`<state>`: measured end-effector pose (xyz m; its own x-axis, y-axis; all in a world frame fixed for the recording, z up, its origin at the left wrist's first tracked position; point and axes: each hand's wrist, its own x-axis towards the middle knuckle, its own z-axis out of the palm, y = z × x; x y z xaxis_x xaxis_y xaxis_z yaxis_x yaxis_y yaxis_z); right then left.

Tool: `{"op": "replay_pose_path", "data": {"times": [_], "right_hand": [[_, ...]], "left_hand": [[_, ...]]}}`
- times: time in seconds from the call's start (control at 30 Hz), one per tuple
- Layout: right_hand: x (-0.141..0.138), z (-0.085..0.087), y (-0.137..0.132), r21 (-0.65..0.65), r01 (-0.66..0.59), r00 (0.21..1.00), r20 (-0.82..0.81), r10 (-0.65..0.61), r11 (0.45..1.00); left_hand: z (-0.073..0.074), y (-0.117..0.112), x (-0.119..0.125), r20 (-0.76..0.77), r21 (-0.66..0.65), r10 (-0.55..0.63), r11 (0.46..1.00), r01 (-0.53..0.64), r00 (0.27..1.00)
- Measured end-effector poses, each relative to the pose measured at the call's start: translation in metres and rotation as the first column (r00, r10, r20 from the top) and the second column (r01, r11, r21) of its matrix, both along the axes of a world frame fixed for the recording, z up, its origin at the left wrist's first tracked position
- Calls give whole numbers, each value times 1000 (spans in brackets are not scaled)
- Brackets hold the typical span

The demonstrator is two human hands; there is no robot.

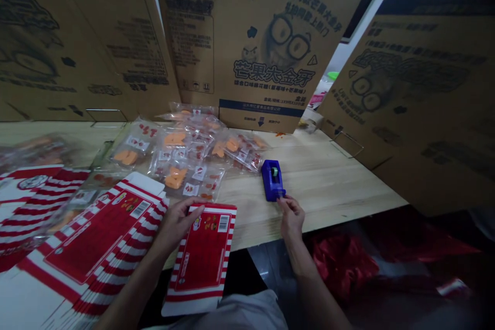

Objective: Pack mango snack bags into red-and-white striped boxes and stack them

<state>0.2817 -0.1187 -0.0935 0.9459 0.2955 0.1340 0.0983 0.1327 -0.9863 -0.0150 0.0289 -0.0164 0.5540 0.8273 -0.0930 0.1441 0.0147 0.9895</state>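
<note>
From my distant post, I look through the head camera on large brown cardboard boxes (247, 46), printed with a cartoon face in glasses, standing like a wall along the back of a pale wooden table (325, 172). A fanned stack of flat red-and-white striped cartons (102, 240) fills the near left, and crumpled red plastic (342, 263) lies below the table's edge at right. Clear packets (176, 152) holding orange pieces and small printed sachets are heaped in the middle, some of them against the foot of the central cardboard box. A single striped carton (204, 250), its red panel and barcode facing up, slants over the table's near edge, just right of the stack. I see the person's left hand (184, 215) gripping that carton by its upper left corner, thumb on the printed face. The right hand (292, 214) reaches in with thumb and fingers drawn together at the near end of a blue tape dispenser (268, 183), which sits right of the packets; I cannot tell whether tape is pinched there. A pale tape roll (274, 171) shows inside it, and orange scraps (280, 134) dot the wood beyond.
</note>
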Motion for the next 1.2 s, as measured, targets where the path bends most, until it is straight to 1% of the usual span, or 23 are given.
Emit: {"op": "replay_pose_path", "data": {"times": [0.13,0.2,0.3,0.33,0.37,0.4,0.43,0.47,0.53,0.57,0.6,0.63,0.67,0.73,0.8,0.9,0.97,1.0,1.07,1.1,1.13,1.17,1.2], "right_hand": [[3,-10,-3,-80,24,999,47,-20,997],[3,-9,-9,-105,13,998,65,-6,994],[-2,10,-16,-118,-59,995,72,68,991],[-6,21,-16,-127,-148,985,74,158,981],[-11,35,-14,-148,-284,951,79,298,947],[-16,50,-9,-181,-453,877,85,473,873],[-23,67,-2,-231,-632,743,90,663,740],[-31,83,7,-292,-776,560,90,824,559],[-49,110,26,-411,-886,191,96,977,213],[-58,120,35,-466,-880,52,103,993,94],[-67,126,43,-527,-849,-37,116,993,30],[-75,128,49,-591,-807,-79,133,988,15],[-83,127,53,-652,-757,-81,154,985,40],[-94,120,56,-747,-650,-11,190,982,137],[-100,110,54,-773,-607,76,175,982,185],[-102,103,48,-677,-713,198,57,979,183],[-101,104,44,-538,-830,208,-55,977,147],[-100,106,42,-448,-889,166,-121,979,95],[-101,110,38,-219,-973,-8,-296,955,-76],[-103,111,37,-78,-987,-99,-380,919,-139],[-106,112,35,54,-982,-185,-446,876,-180],[-110,112,34,166,-967,-252,-499,829,-194],[-114,112,34,254,-950,-296,-540,788,-183]], "left_hand": [[6,6,11,-10,-95,-74,993,73,997],[12,8,14,-2,-76,-110,991,110,994],[19,14,18,-44,50,-192,980,194,980],[20,16,19,-68,87,-235,967,241,970],[20,18,21,-90,108,-285,950,294,954],[20,20,22,-106,116,-331,932,342,938],[19,21,24,-115,115,-371,916,383,921],[18,21,26,-120,108,-405,902,417,906],[17,20,29,-121,89,-444,886,455,888],[18,18,30,-118,83,-459,879,469,881],[18,16,30,-113,78,-472,873,481,874],[19,14,30,-107,73,-482,869,490,870],[20,12,28,-100,69,-488,866,495,867],[23,9,23,-86,64,-487,868,492,869],[25,7,17,-75,67,-468,879,472,881],[33,4,10,-73,88,-431,896,436,900],[41,0,7,-67,101,-440,890,445,895],[45,-3,6,-57,102,-468,876,471,882],[54,-8,6,1,100,-562,823,559,827],[58,-10,6,34,98,-606,794,600,795],[62,-11,6,76,99,-634,772,627,769],[67,-13,5,112,100,-658,753,651,745],[73,-14,3,144,102,-671,741,664,727]]}}
